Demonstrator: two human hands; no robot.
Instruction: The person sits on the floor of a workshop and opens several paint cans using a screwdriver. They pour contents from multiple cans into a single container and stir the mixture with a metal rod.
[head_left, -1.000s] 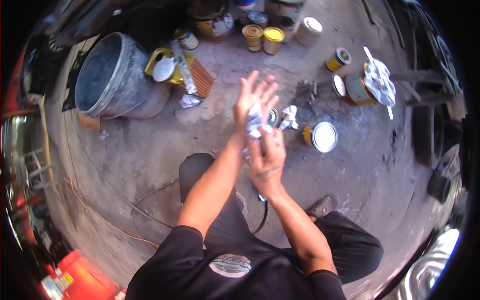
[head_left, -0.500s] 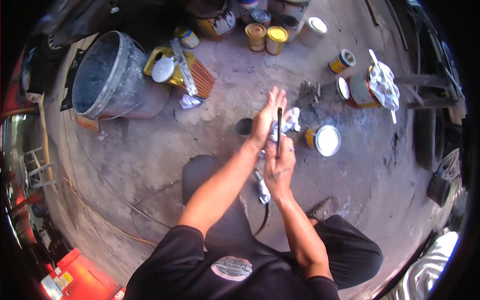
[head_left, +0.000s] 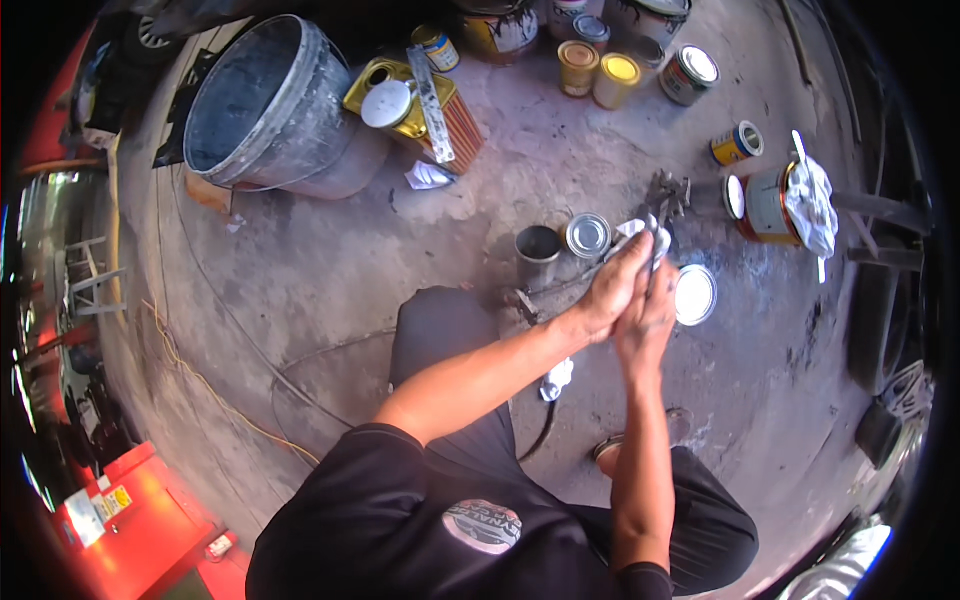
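My two hands are pressed together in front of me, right of centre. My left hand point(head_left: 610, 292) is closed, its thumb lying along a crumpled white rag point(head_left: 630, 228) wrapped about a thin dark stick-like tool point(head_left: 654, 228). My right hand point(head_left: 645, 325) is closed around the lower part of that tool, much of which the fingers hide. Just left of the hands stand an open dark cup point(head_left: 539, 262) and a tin can point(head_left: 588, 236) with a bare metal top. Close by on the right is a can with a white round top point(head_left: 694, 296).
A large grey bucket point(head_left: 330, 150) and a yellow rectangular tin point(head_left: 457, 125) stand at the far left. Several paint cans, one with a yellow lid point(head_left: 618, 72), line the back. A cloth-covered can point(head_left: 768, 205) stands right. A dark hose point(head_left: 543, 437) lies near my knees.
My left hand, held flat with fingers stretched beside the tool, has closed over the rag and tool. The camera's view has shifted, and the can with a bare metal top has come into sight.
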